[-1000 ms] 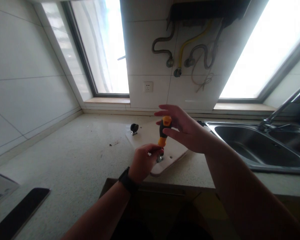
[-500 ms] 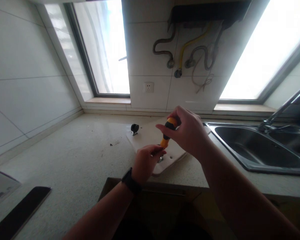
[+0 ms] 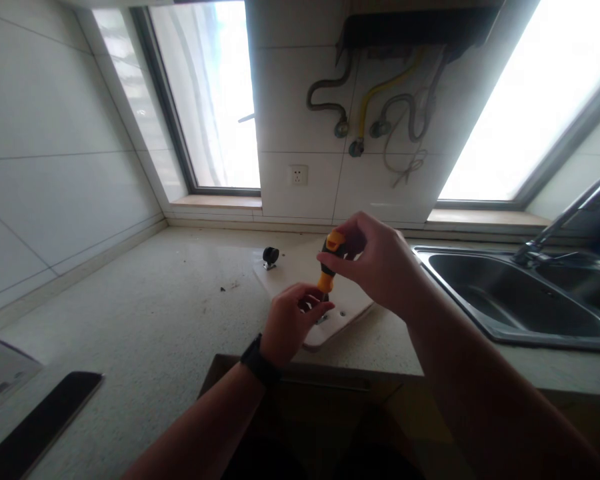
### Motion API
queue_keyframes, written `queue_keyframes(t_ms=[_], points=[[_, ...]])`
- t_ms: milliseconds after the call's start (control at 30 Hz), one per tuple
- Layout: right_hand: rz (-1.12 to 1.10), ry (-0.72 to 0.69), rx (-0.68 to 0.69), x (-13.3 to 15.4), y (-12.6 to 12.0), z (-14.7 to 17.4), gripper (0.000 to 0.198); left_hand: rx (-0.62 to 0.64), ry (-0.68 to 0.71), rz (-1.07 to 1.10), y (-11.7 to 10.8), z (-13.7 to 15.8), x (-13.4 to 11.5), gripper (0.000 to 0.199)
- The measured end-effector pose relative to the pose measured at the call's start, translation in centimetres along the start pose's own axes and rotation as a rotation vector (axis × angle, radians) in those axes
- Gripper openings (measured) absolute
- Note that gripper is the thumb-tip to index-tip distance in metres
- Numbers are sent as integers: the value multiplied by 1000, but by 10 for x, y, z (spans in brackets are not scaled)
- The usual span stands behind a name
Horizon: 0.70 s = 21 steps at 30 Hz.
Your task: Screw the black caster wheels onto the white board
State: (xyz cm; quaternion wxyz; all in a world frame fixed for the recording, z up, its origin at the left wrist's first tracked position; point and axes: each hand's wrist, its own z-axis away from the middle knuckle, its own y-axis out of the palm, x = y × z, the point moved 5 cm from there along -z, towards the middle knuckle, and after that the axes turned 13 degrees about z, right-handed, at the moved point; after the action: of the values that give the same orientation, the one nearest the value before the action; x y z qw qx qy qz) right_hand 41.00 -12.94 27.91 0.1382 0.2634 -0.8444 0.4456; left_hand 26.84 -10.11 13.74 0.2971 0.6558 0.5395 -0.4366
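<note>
My right hand (image 3: 375,263) grips the yellow-and-black handle of a screwdriver (image 3: 326,279), tilted with its tip down. The thumb and fingers of my left hand (image 3: 295,317), a black watch on its wrist, are pinched close round the screwdriver's lower end; a dark thing shows between them, mostly hidden. Just below those fingertips a small metal plate (image 3: 321,319) lies on a white board (image 3: 300,270). At the board's far left corner stands a black caster (image 3: 270,257) on a metal plate. A small dark hole or fitting (image 3: 343,313) shows near the right edge.
The board lies on a speckled countertop (image 3: 155,320). To the right is a double steel sink (image 3: 510,287) with a faucet (image 3: 530,250). A long black flat object (image 3: 45,420) and a pale box (image 3: 5,370) lie at the left. Hoses (image 3: 365,100) and a socket (image 3: 298,175) are on the wall.
The screwdriver's handle has shifted slightly left and turned, and my right-hand fingers have changed their hold on it. My left fingertips have parted a little; that hand stays at the same spot.
</note>
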Motion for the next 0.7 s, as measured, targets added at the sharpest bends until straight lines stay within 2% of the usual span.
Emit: queue_keyframes(t_ms=[67,133,300,367,467,600,700], points=[[129,19,-66,7,-5,5,35,-21,-33,61,0,-1,3,20],[150,-5,-30,11,-6,6,36,-27,-51,80,0,-1,5,16],[-198,-148,314,6,2,-1,42,-22,-24,37,0,0,3,10],[-293,-158,389,2,4,-5,34,-17,-32,28,-1,0,2,11],[-263,-95,333,-3,5,-8,27,-8,-59,22,0,0,3,13],[2,46,149,0,1,-5,42,-11,-60,29,1,1,1,15],[162,87,39,6,-3,-3,44,-1,-68,50,2,2,1,17]])
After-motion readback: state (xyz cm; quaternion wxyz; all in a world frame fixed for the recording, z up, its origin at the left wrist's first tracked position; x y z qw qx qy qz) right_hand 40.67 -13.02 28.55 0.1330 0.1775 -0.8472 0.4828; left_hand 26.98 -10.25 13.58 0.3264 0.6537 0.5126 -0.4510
